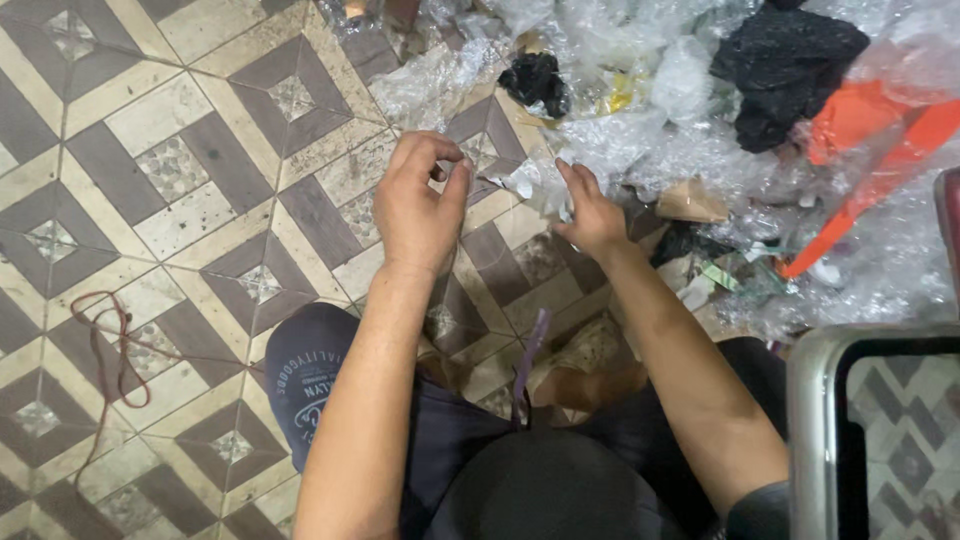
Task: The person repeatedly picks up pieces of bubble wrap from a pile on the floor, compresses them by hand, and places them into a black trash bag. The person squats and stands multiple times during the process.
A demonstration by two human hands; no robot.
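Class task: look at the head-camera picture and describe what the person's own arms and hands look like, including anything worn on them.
Both arms are bare from wrist to well above the elbow. The left hand and right hand wear no gloves, and no rings, watch or bracelets show. At the bottom right edge, a dark sleeve edge covers the right upper arm. No sleeve shows on the left arm within the picture.

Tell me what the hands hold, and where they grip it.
Both the left hand and right hand pinch a clear plastic scrap at its edges.

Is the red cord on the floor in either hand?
No. The red cord lies alone on the tiles, far from both the left hand and right hand.
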